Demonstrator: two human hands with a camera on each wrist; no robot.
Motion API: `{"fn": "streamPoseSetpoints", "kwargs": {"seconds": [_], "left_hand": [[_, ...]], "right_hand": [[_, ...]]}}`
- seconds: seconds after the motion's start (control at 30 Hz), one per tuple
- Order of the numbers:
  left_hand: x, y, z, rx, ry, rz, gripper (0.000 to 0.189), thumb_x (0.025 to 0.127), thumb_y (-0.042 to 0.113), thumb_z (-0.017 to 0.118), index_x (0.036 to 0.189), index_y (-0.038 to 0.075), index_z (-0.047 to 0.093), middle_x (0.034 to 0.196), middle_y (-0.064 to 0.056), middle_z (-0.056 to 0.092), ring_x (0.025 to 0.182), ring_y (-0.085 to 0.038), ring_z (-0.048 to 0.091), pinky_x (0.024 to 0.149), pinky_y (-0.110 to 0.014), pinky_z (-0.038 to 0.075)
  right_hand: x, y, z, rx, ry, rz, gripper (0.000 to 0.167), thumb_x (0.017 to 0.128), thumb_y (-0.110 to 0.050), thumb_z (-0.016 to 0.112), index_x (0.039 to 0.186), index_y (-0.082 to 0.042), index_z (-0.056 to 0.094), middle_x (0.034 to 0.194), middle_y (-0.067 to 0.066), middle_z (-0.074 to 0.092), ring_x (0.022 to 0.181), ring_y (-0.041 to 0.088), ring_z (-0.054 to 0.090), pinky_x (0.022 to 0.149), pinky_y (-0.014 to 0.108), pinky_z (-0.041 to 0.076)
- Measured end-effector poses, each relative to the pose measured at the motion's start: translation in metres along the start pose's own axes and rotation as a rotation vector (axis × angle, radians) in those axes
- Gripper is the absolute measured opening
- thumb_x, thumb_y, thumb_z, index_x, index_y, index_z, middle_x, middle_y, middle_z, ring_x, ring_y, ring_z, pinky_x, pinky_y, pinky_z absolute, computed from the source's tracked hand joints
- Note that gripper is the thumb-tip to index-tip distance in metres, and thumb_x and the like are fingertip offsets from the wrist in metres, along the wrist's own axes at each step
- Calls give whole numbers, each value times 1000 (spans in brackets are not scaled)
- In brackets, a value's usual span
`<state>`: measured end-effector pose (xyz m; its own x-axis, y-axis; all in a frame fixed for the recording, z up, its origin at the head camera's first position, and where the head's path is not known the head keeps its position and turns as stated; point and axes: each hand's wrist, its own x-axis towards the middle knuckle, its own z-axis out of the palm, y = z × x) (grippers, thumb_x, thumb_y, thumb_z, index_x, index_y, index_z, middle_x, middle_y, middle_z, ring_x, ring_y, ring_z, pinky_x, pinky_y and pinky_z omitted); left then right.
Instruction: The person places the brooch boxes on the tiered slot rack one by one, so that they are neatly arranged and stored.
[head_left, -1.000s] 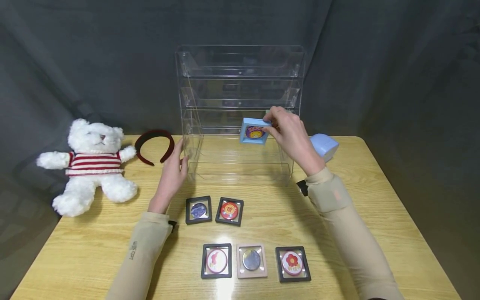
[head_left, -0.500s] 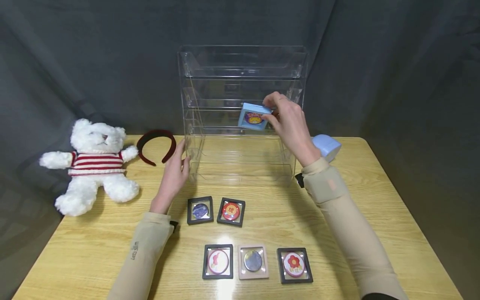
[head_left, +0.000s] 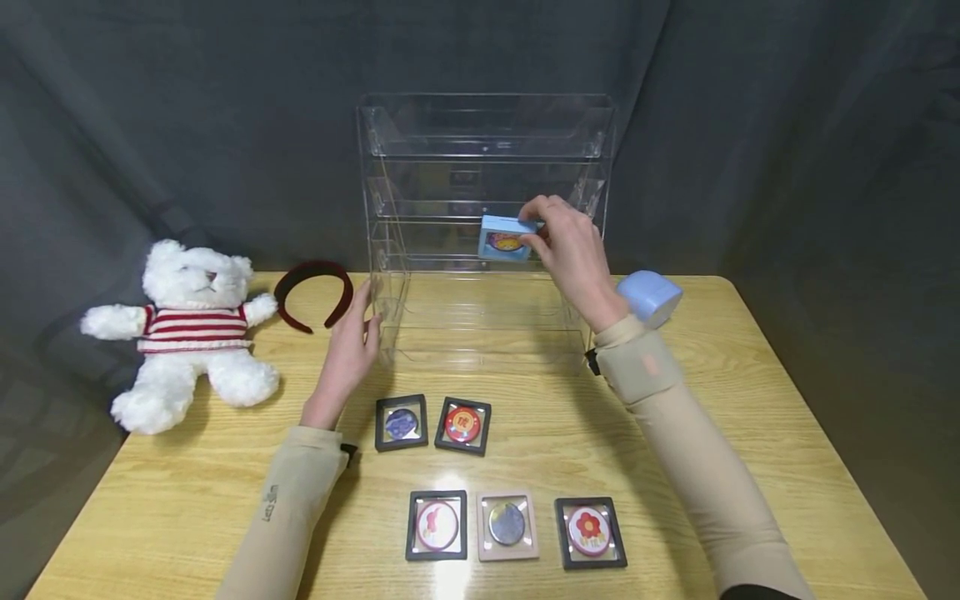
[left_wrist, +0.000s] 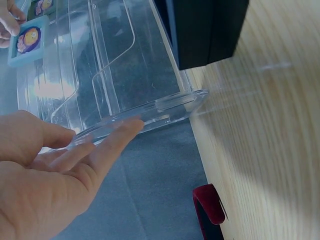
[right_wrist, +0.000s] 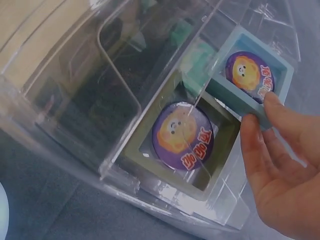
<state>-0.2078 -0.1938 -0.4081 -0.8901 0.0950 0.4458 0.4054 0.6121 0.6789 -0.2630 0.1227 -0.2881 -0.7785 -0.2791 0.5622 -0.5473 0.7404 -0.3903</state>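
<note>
My right hand (head_left: 573, 250) pinches a light blue square display frame (head_left: 504, 238) by its right side, between thumb and fingers. Inside the frame is a purple badge with a yellow bear face. It is held tilted at the middle tiers of a clear acrylic display rack (head_left: 487, 333). In the right wrist view, an olive-coloured frame (right_wrist: 131, 150) with a similar badge sits in the rack beside the blue one. My left hand (left_wrist: 55, 180) rests against the rack's left side panel, its fingers fairly straight and touching the edge.
On the table lie black frames with badges, among them a red badge (head_left: 462, 423) and a flower badge (head_left: 589, 532), plus a pink frame (head_left: 483, 546). A white teddy bear (head_left: 191, 325) and dark red headband (head_left: 315, 268) are left. A blue rounded object (head_left: 649, 297) stands right.
My right hand has raised the blue frame from a lower tier, then dipped slightly and tipped the frame's face downward. The left hand stays at the rack's side.
</note>
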Motion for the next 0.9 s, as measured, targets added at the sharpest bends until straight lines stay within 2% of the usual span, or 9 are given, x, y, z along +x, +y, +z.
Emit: {"fn": "streamPoseSetpoints", "kwargs": {"seconds": [0.13,0.43,0.77,0.9], "left_hand": [[0,0,1,1,0,5,57,108,-12,50,162,-11,32,160,-35,42,140,-51,51,98,-59,56],[2,-1,2,1,-9,1,58,108,-10,49,163,-10,30,159,-35,43,138,-51,53,100,-59,55],[0,-1,1,1,-10,-1,58,109,-10,49,163,-9,31,157,-36,44,140,-51,50,101,-59,54],[1,-1,1,-2,-8,2,58,108,-10,49,163,-9,30,158,-36,44,140,-51,50,101,-59,55]], "right_hand": [[-1,0,2,-6,-19,10,23,97,-6,79,118,-1,71,116,17,73,92,32,74,80,47,60],[-3,2,8,-16,-13,-1,21,95,-2,80,115,2,75,104,19,72,86,32,71,77,46,59],[-5,2,12,-45,-4,4,22,97,-5,78,119,1,76,102,18,73,78,31,67,69,45,55],[-5,2,12,-61,-4,15,24,99,-7,78,122,0,76,107,17,74,77,31,66,66,46,54]]}}
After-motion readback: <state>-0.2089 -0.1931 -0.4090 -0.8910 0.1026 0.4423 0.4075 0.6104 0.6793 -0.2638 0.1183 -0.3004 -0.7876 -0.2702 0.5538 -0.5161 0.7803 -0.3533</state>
